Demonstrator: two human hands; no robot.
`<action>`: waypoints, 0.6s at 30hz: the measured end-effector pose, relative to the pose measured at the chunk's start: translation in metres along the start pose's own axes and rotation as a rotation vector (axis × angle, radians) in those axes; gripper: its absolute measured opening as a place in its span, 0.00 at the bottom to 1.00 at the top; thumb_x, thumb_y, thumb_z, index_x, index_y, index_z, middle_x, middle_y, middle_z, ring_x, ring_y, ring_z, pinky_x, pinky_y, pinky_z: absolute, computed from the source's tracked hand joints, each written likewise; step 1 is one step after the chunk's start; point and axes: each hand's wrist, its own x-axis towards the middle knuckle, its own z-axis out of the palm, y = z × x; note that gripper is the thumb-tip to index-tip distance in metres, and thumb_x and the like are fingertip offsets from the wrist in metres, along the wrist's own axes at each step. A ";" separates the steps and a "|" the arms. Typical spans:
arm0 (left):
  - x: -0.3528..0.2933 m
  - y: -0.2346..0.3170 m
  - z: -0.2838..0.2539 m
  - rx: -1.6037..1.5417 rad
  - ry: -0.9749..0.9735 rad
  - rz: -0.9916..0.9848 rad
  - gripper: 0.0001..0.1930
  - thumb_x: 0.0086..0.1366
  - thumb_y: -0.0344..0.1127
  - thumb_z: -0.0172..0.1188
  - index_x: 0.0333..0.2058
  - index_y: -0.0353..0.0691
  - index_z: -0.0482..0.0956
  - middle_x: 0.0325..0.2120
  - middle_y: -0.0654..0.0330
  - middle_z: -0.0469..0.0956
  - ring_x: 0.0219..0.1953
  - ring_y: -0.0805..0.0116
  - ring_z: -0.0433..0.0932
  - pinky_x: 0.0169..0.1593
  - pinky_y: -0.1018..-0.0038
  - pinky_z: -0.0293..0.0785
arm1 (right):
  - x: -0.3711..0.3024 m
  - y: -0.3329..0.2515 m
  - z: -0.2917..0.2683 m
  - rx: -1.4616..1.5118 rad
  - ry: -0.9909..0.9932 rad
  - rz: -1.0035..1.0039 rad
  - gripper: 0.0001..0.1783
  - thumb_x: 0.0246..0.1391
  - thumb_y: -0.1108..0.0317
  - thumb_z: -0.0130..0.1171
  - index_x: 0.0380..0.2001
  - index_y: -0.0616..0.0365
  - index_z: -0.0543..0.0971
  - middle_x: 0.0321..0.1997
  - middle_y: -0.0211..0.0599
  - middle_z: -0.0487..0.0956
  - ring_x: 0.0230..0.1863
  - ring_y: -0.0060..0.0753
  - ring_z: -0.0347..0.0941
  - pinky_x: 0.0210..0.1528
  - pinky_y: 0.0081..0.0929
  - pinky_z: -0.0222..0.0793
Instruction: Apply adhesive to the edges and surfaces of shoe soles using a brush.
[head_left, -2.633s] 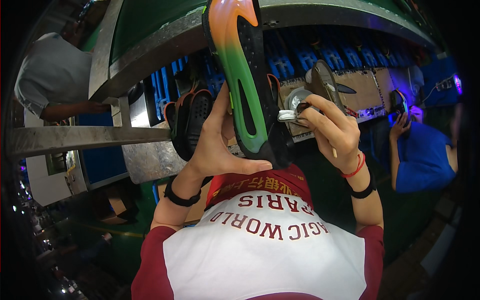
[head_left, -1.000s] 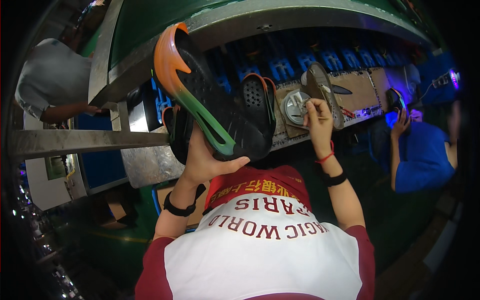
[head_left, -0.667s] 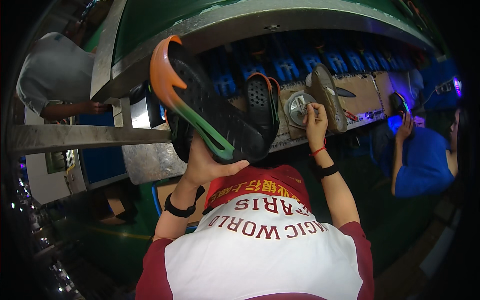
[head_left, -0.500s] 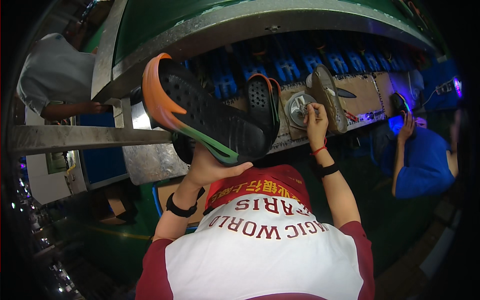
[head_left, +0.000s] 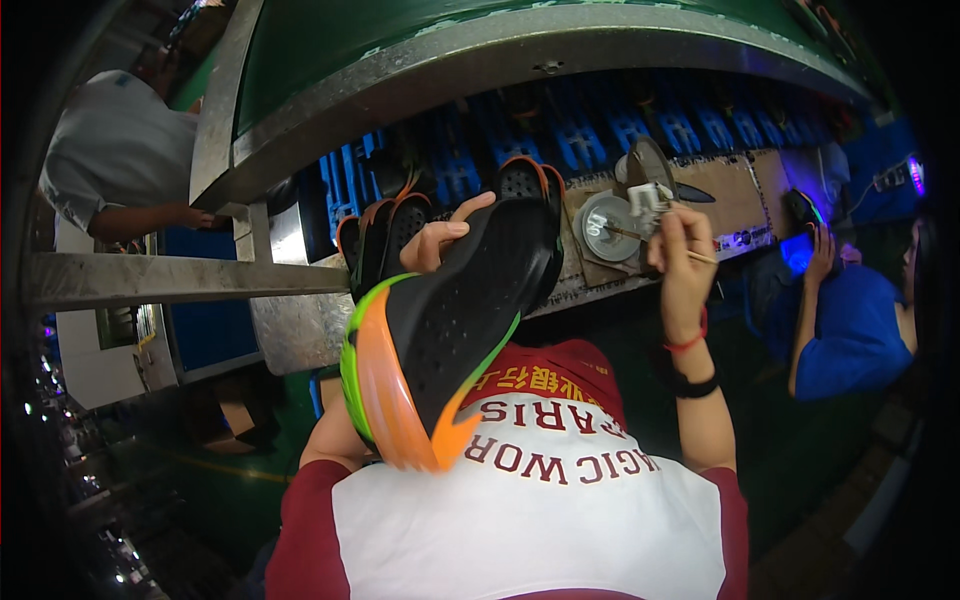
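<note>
Black shoe sole with orange-green rim [head_left: 450, 340] gripped in left hand [head_left: 440, 245], fingers curled over its top edge. Right hand [head_left: 680, 260] pinches a thin brush [head_left: 650, 240] beside it, over brown cardboard sheet [head_left: 720, 195]. Blue plastic crates [head_left: 600, 130] behind, under green metal hood [head_left: 400, 50].

Crowded bench edge, little open room

The black shoe sole [head_left: 455, 330] fills the middle before the blue trays [head_left: 600, 130]; more soles [head_left: 385, 245] block the left, a round tin [head_left: 610, 225] the right; the green hood [head_left: 420, 40] overhangs.

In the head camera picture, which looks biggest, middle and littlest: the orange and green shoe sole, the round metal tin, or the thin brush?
1. Shoe sole, by far the biggest, though it is nearest the camera, which enlarges it.
2. Round metal tin.
3. Thin brush, mostly hidden in the right hand, so its true length is unclear.
</note>
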 end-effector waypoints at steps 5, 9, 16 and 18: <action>0.021 -0.004 -0.002 0.102 -0.005 0.296 0.19 0.62 0.26 0.51 0.50 0.39 0.58 0.45 0.38 0.66 0.45 0.45 0.73 0.47 0.64 0.73 | -0.020 -0.079 0.024 0.308 -0.083 0.084 0.07 0.60 0.69 0.47 0.36 0.63 0.70 0.28 0.32 0.73 0.16 0.12 0.61 0.16 0.08 0.50; 0.025 0.008 -0.007 -0.044 -0.229 0.137 0.37 0.54 0.22 0.58 0.59 0.54 0.52 0.47 0.42 0.63 0.52 0.39 0.66 0.50 0.60 0.71 | -0.027 -0.090 0.028 0.420 -0.192 0.166 0.08 0.61 0.69 0.46 0.37 0.64 0.69 0.35 0.36 0.74 0.15 0.13 0.60 0.16 0.09 0.51; 0.037 0.030 -0.001 0.065 -0.313 0.167 0.36 0.57 0.26 0.57 0.59 0.61 0.50 0.54 0.33 0.55 0.52 0.42 0.66 0.52 0.62 0.69 | -0.028 -0.090 0.030 0.472 -0.247 0.229 0.07 0.61 0.70 0.45 0.36 0.63 0.69 0.36 0.37 0.74 0.15 0.14 0.60 0.16 0.09 0.52; 0.038 0.035 -0.004 0.039 -0.330 0.124 0.35 0.58 0.26 0.56 0.59 0.61 0.50 0.54 0.32 0.55 0.52 0.42 0.66 0.52 0.62 0.69 | -0.027 -0.090 0.031 0.465 -0.239 0.228 0.07 0.61 0.70 0.45 0.36 0.63 0.69 0.36 0.38 0.74 0.15 0.14 0.60 0.16 0.09 0.52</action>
